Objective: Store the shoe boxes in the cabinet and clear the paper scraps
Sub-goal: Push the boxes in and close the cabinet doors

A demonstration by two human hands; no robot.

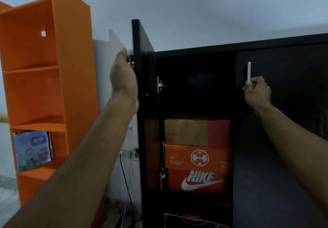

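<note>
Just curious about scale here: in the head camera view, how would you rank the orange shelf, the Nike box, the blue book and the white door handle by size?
1. orange shelf
2. Nike box
3. blue book, close to the Nike box, ranking unsure
4. white door handle

The black cabinet [195, 50] was seen to be of smooth board with a dull sheen, its open left door [142, 37] glossier. The three stacked shoe boxes [197, 156] were of matt printed cardboard. The hinge [160, 85] was of bright metal. The orange shelf unit [35, 68] was finished smooth and satin.
</note>
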